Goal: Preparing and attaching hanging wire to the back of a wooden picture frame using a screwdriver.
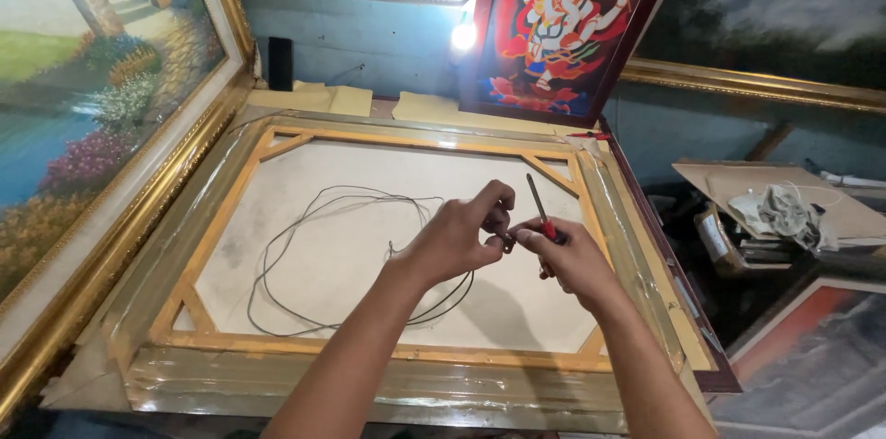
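Both hands meet over the middle of the face-down picture frame [198, 245], the left hand [457, 240] pinching the thin wire [277, 245] looped toward 9 o'clock, the right hand [568, 259] gripping a red-handled screwdriver [541, 210] pointing toward 12 o'clock.

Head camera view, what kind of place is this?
Probably a picture framing workshop: a frame lies face down on the bench, gold-framed paintings lean around it, and both hands work hanging wire.

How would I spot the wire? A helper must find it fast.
Start at the big wooden-backed frame lying face down in the middle. On its pale canvas back, left of the left hand, lies a thin dark wire in loose loops, the only coiled thing there.
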